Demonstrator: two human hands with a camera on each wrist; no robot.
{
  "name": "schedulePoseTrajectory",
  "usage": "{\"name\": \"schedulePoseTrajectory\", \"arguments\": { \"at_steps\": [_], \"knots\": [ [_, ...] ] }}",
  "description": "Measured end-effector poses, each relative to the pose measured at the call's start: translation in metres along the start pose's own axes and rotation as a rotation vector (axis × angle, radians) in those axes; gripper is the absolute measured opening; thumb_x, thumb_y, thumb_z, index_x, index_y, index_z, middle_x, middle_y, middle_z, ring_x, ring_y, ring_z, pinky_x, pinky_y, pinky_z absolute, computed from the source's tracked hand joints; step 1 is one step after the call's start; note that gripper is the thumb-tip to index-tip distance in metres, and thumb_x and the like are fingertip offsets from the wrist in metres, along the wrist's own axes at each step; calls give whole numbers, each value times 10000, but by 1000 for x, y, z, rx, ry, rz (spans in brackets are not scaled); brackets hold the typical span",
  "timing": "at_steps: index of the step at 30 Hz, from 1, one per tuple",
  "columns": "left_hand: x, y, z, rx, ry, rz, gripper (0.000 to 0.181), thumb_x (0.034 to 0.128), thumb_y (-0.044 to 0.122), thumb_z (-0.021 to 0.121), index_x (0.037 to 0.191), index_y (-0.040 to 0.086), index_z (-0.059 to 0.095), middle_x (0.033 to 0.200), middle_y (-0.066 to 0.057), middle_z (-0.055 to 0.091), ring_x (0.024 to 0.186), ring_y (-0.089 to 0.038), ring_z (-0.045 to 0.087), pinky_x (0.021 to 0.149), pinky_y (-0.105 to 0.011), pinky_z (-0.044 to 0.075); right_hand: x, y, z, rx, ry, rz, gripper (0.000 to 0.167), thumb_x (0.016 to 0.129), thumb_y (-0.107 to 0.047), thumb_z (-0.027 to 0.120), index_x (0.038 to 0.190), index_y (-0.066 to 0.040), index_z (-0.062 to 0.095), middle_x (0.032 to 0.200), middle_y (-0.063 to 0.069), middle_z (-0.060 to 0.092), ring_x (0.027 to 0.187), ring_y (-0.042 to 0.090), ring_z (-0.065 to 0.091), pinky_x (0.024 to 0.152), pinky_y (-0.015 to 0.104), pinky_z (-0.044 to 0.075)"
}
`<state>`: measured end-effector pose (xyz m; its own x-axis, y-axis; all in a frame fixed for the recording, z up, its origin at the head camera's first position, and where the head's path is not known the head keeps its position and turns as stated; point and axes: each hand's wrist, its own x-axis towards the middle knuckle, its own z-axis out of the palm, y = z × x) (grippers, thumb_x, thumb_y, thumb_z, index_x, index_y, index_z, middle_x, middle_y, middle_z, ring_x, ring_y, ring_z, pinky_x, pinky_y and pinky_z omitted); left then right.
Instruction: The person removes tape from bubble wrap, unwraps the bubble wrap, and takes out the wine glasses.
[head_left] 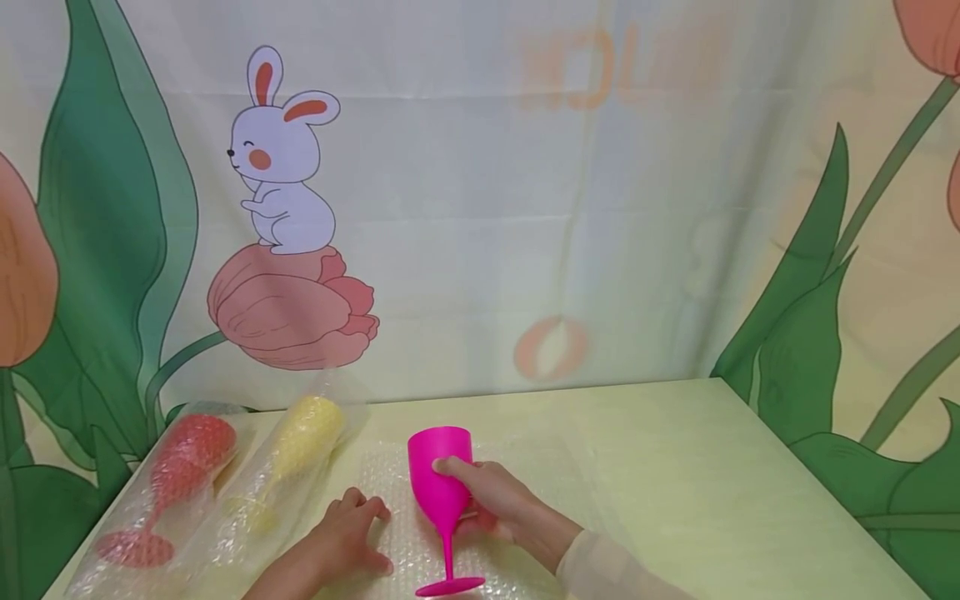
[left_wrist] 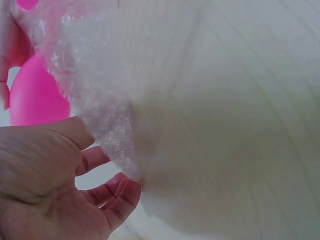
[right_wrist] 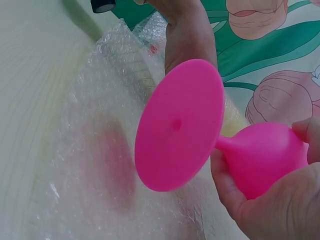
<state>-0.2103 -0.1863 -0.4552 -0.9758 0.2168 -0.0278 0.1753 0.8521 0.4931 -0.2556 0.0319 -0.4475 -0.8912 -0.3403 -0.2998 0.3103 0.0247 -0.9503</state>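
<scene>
Upright in the head view, a bright pink goblet (head_left: 437, 479) is held by my right hand (head_left: 504, 506), thumb across the front of the bowl. Its round foot (right_wrist: 180, 125) faces the right wrist camera, and the right hand (right_wrist: 280, 205) grips the bowl. Under and around the goblet lies a clear bubble wrap sheet (head_left: 386, 475). To the goblet's left, my left hand (head_left: 333, 542) has bent fingers, with thumb and fingertips apart. The left wrist view shows the left hand (left_wrist: 55, 175) with fingertips at the corner of the bubble wrap (left_wrist: 95, 65).
On the table's left side lie a red goblet (head_left: 191, 454) and a yellow goblet (head_left: 307, 433), both wrapped in bubble wrap. The pale table (head_left: 690, 467) extends right, and a printed curtain (head_left: 465, 208) with a rabbit and tulips hangs behind it.
</scene>
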Motion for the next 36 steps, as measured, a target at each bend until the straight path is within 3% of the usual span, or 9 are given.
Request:
{"name": "schedulePoseTrajectory", "arguments": {
  "at_steps": [10,20,27,36],
  "knots": [
    [-2,1,0,-1,-9,0,498,678,115,945,1071,70,644,1029,-113,479,953,-334,497,869,-507,487,1,-2,-3,113,-51,-99,542,940,-321,720,1297,43,535,1102,151,680,874,255,687,688,356,597],
    [-1,4,-1,13,-16,-16,494,693,128,946,1082,59,650,1032,-122,488,954,-329,503,877,-507,485,-4,-8,-7,108,-73,-167,592,934,-279,760,1375,1,480,1232,140,629,1046,282,663,838,378,577],
    [0,7,-1,24,-24,-18,493,704,133,942,1093,56,649,1040,-125,487,963,-331,503,886,-508,483,-11,-11,-15,110,-136,-255,545,936,-168,738,1377,-3,464,1208,135,640,1022,246,672,856,347,551],
    [-1,8,-3,25,-45,-26,495,723,127,933,1110,33,640,1055,-146,485,979,-354,502,900,-526,476,-20,-10,-26,60,-221,-286,585,904,-133,760,1406,-33,476,1196,137,649,1040,255,659,861,351,538]
  ]
}}
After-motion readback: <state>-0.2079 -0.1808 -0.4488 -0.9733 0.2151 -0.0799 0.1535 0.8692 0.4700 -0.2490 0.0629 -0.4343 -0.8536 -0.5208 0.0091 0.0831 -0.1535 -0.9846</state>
